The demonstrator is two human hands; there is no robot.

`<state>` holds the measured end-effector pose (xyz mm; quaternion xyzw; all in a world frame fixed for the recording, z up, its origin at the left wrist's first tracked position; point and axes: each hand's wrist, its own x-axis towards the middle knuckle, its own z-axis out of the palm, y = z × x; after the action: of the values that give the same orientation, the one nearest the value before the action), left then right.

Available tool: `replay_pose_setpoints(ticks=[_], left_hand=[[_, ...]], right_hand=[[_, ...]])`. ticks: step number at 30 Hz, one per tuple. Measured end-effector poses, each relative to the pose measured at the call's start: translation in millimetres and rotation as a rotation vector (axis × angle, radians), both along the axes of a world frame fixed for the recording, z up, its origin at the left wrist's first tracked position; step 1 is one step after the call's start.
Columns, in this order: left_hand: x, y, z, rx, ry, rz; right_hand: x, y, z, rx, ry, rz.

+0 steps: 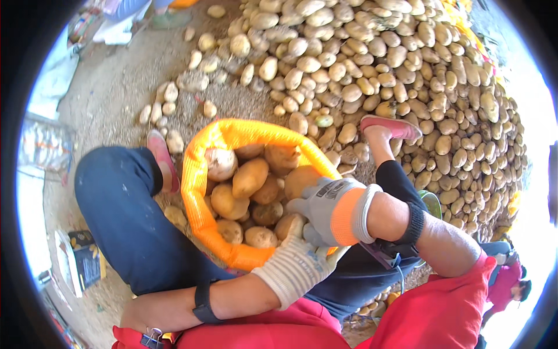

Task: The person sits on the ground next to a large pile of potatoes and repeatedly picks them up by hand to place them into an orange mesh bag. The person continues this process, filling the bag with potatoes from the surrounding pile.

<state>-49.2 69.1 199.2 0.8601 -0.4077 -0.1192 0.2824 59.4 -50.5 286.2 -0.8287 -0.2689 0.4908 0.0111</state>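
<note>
An orange mesh bag (197, 180) with a thick rolled rim stands between my knees, its mouth facing up. Inside lie several potatoes (250, 178), some dusted with soil. My left hand (296, 262), in a cream striped glove, is closed over the bag's near rim, partly under my right hand. My right hand (331, 209), in a grey glove with an orange cuff, reaches across the right rim against a large potato (302, 179). The overlapping gloves hide some fingers, and I cannot tell whether the right one grips anything.
A big heap of loose potatoes (372, 64) spreads from the far middle to the right. Stray potatoes (168, 99) lie on the dirt floor (110, 104). My pink shoes (163, 158) flank the bag. Another person (504, 279) in a pink top is at the far right edge.
</note>
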Motion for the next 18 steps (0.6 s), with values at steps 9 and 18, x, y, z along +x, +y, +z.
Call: replay_pose_setpoints(ticks=[9,18], left_hand=[[38.5,24.6,19.5,0.067,-0.077,-0.397],[38.0,42.0,12.0,-0.052,0.019,-0.379]], right_hand=[[13.1,-48.6,-1.9,0.33,0.031,-0.153],[185.4,-294.9,-139.4,0.248,-0.562,-1.24]])
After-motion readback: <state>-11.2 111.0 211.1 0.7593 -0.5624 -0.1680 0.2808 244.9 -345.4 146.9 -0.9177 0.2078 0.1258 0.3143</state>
